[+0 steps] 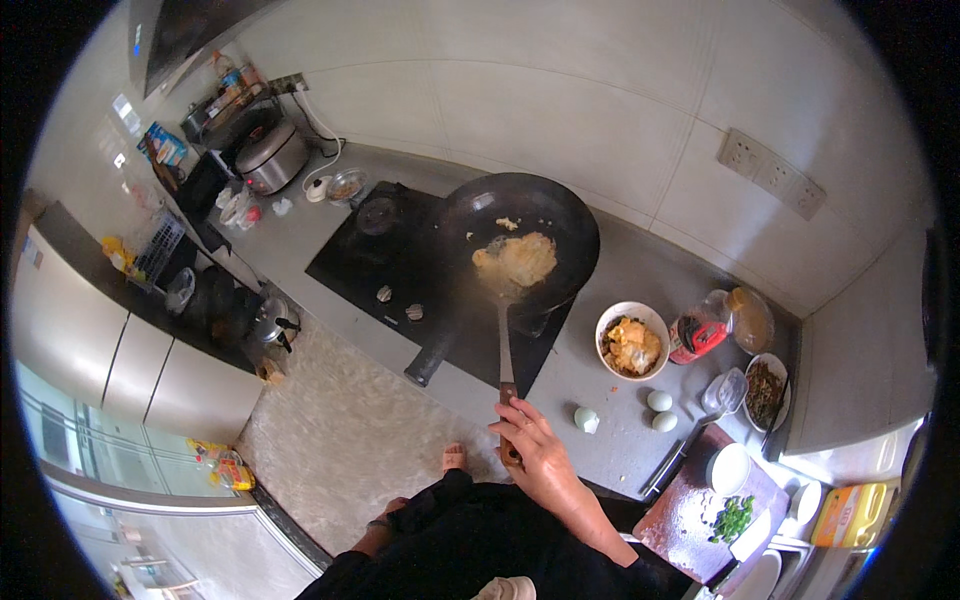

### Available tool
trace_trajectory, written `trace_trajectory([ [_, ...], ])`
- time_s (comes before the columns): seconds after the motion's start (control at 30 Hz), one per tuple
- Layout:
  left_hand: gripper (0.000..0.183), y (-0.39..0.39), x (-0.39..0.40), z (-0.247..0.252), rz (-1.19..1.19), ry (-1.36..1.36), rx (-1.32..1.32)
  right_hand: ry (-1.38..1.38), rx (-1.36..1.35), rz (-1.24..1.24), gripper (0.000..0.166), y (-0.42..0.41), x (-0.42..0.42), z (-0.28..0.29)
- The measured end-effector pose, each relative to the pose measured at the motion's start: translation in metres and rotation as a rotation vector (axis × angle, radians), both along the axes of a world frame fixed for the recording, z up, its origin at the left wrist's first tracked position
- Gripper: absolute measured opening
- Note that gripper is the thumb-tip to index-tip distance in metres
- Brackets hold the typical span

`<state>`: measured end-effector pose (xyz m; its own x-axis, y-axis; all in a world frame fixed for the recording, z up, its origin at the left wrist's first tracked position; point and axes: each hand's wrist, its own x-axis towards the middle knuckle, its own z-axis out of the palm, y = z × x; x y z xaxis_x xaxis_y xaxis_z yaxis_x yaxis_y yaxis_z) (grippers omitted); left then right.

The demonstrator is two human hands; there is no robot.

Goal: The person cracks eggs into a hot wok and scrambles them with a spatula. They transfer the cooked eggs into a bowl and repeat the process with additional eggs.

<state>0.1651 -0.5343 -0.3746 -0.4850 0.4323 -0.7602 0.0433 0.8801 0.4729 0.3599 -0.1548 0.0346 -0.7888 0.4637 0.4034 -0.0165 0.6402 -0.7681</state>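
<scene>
Closed around the wooden handle of a metal spatula (506, 352) is my right hand (534, 442), below the wok. The spatula's blade end meets a mass of pale yellow fried egg (525, 259) inside the dark wok (574, 240). That wok sits on the right part of a black glass cooktop (352, 255), its handle (427, 365) pointing towards me. My left hand (395, 508) hangs low by my dark clothing, mostly hidden, so its fingers do not show clearly. Right of the cooktop, a white bowl (602, 322) holds egg and darker food.
Whole eggs (660, 400) and a broken eggshell (586, 420) lie on the counter. A cutting board (667, 529) at lower right bears chopped greens (731, 519), a white bowl (728, 469) and a knife (750, 536). A rice cooker (271, 156) stands at back left; an oil jug (851, 515) at far right.
</scene>
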Motion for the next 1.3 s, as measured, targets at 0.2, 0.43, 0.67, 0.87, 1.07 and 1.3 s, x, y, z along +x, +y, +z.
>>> trace_trajectory([
  [0.2, 0.029, 0.007, -0.019, -0.013, -0.020, 0.000, 0.002, -0.051, 0.093, 0.014, 0.040, -0.003, -0.015, 0.000],
  [0.43, 0.029, 0.018, -0.048, -0.025, -0.084, -0.004, -0.007, -0.084, 0.156, -0.036, 0.043, -0.012, -0.035, 0.011],
  [0.67, 0.025, 0.012, -0.061, -0.037, -0.196, 0.063, 0.040, -0.118, 0.216, -0.078, 0.043, -0.019, -0.053, 0.017],
  [0.87, 0.024, 0.004, -0.076, -0.097, 0.103, -0.244, 0.323, -0.172, 0.235, -0.119, 0.043, -0.027, -0.065, 0.026],
  [1.07, 0.024, 0.004, -0.097, -0.107, 0.150, -0.366, 0.315, -0.237, 0.241, -0.183, 0.043, -0.039, -0.082, 0.035],
  [1.3, 0.026, -0.002, -0.134, -0.113, 0.059, -0.218, 0.293, -0.209, 0.323, -0.244, 0.044, -0.039, -0.089, 0.033],
])
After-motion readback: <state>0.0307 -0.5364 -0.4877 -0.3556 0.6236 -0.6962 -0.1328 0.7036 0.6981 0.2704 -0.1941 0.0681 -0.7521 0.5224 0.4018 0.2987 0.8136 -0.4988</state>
